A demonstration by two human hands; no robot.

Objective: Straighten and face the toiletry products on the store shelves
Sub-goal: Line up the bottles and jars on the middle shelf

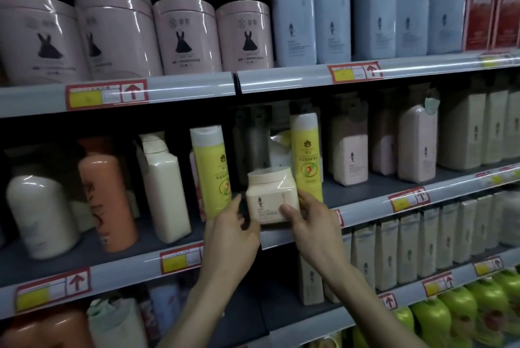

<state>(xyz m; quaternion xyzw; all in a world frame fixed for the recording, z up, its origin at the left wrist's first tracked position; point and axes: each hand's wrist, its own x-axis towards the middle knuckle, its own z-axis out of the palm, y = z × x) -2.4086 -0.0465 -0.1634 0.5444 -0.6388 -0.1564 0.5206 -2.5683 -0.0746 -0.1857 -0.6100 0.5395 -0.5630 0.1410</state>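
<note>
Broadly, three shelves fill the view, the middle shelf (363, 208) running across at hand height with a grey rail along its front edge. On the top shelf stand big pink tubs (187, 38), each printed with a black dress shape; the small writing under it is too blurred to read. Beside them to the right stand tall pale blue bottles (294, 23), then red boxes (482, 4) at the far right. On the middle shelf, from the left, stand a white bottle (39, 215), an orange bottle (107, 201), a cream pump bottle (164, 187) and two yellow bottles (306, 156) with a flower mark and green characters that cannot be made out. Pink bottles (417, 145) stand farther right. Green bottles (461, 311) sit at the lower right. Price tags (107, 94) on the rails show a yellow block and a red upward arrow.

Between the yellow bottles, at the shelf's front edge, sits a small cream jar (271, 195), upright, its label facing out with a small dark figure. The left hand (232, 232) touches the jar's left side, fingers curled. The right hand (312, 221) grips its right side, thumb across the front.
</note>
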